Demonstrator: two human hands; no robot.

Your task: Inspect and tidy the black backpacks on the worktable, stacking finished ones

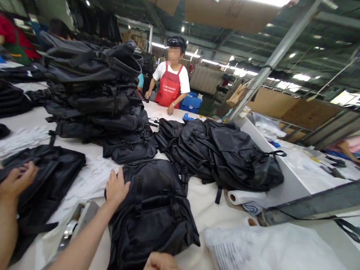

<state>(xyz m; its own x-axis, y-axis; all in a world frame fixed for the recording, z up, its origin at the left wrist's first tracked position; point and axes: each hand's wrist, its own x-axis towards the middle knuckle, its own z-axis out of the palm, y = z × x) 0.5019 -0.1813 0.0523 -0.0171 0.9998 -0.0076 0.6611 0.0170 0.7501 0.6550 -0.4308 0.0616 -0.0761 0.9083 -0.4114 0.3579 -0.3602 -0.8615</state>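
A black backpack [155, 216] lies flat in front of me on the white table, its front pocket and straps facing up. My left hand [117, 188] rests against the bag's upper left edge, fingers stretched out and thumb apart. Low in the view, my right hand [160, 268] is at the bag's near right edge with its fingers curled in. The frame edge cuts it off, and what it may hold is hidden. To the left, a co-worker's hands [17, 178] are over another black backpack [48, 178].
A tall stack of black bags [96, 91] stands behind on the left, and more bags [222, 151] lie piled at the right. A large plastic bag [276, 259] is at near right, below white rolls [245, 197]. A person in a red apron [170, 88] stands across the table.
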